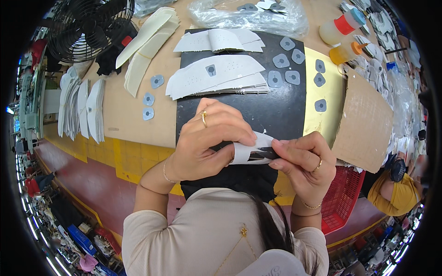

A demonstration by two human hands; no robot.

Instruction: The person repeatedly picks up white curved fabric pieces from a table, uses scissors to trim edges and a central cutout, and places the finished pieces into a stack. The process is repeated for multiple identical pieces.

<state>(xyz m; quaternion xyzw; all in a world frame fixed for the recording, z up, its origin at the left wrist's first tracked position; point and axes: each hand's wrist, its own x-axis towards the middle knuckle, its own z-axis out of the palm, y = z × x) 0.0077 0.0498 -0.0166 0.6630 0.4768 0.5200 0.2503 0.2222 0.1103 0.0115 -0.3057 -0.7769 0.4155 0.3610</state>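
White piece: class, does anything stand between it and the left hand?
Nothing visible: the left hand holds the white piece directly, at its left end. The right hand holds the other end, where a dark strip shows.

Red floor, white strip lights

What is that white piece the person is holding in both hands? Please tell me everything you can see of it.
The white piece looks thin and flexible, perhaps fabric or synthetic leather, with a smooth pale surface. It is bent into a curve, and a dark part shows at its right side. The left hand grips its left portion; the fingertips of the right hand pinch its right end. It is held near the person's body, beside the near part of the black mat. Fingers hide its full outline.
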